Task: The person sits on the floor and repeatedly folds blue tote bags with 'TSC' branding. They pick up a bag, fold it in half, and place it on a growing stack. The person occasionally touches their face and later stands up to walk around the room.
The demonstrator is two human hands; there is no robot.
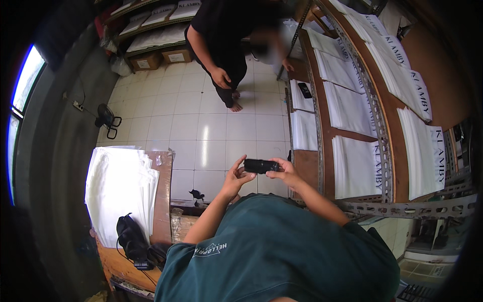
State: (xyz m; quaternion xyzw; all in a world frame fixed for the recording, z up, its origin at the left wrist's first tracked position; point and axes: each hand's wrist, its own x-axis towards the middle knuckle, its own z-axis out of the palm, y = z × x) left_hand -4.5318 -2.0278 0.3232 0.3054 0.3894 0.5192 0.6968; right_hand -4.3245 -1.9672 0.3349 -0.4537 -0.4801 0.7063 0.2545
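In front of my chest I hold a small black handheld device (260,166) sideways, its long side running left to right. I cannot make out exactly what kind it is. My left hand (238,177) grips its left end, with the index finger at the upper corner and the thumb below. At the other end, my right hand (287,172) is closed around it, thumb along the lower edge. The underside of the device is hidden.
Stacked white printed sheets fill a metal shelf (385,166) on my right. At left, a table (162,196) bears white sheets (121,186) and a black bag (132,236). A barefoot person (221,55) stands ahead. A black fan (105,118) sits by the wall.
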